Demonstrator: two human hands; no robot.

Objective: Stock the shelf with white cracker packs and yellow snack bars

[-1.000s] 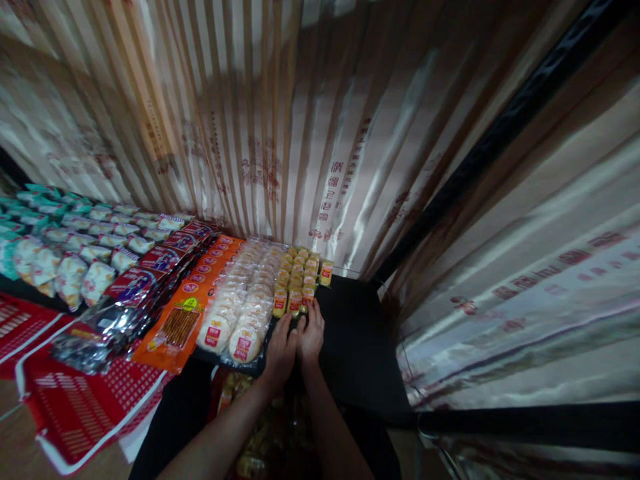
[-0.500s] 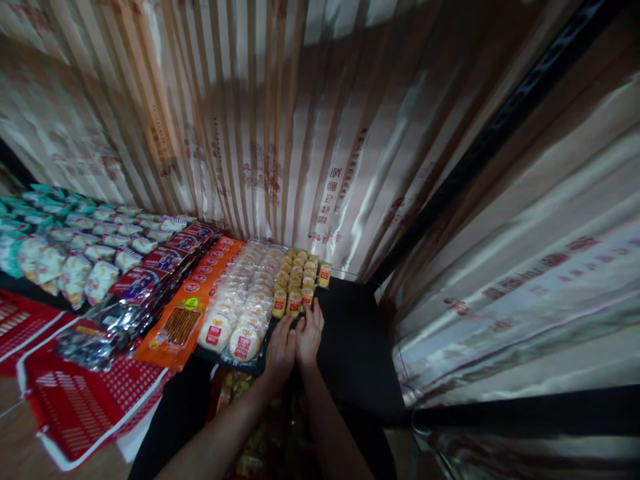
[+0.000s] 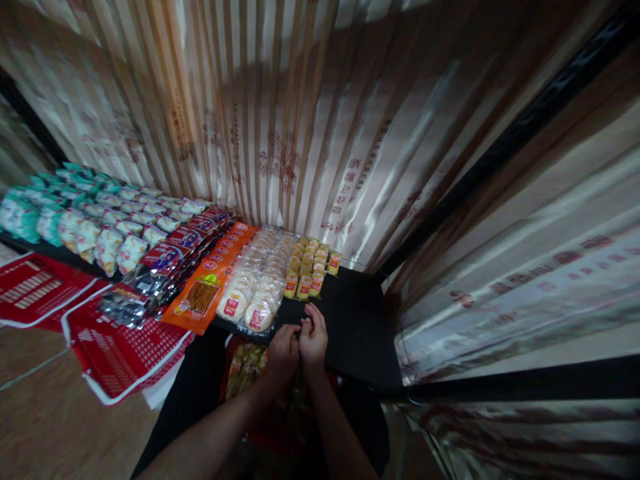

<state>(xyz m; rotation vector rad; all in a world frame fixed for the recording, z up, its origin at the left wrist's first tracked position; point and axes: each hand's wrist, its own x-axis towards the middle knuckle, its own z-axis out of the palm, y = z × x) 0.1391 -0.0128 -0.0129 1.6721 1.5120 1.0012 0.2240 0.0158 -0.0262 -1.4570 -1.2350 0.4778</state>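
- Drawing together just short of the yellow packets, the left hand and right hand sit side by side over the near edge of the black shelf.
- The left grip is curled inward, its fingertips turned towards the right hand; the right grip is half bent, with its fingers pointing far. Whether either pinches anything I cannot tell, as the insides of both are hidden.
- Half a second ago the fingers were at the front row of yellow packets; now a strip of bare shelf lies between. I judge that contact with the row has ended, and the block appears to keep its shape without support.
- These packets stand in close columns, with three labelled fronts on the near side; one separate packet sits at the far right of the block.
- Just left of them are the round white packs in two columns, then the orange bag and the dark foil packs.
- Below the hands, more gold-wrapped packets show dimly, partly covered by the left forearm.
- Farther left lie white packets and teal packets, with red baskets below on the near side.
- A printed curtain hangs behind everything.
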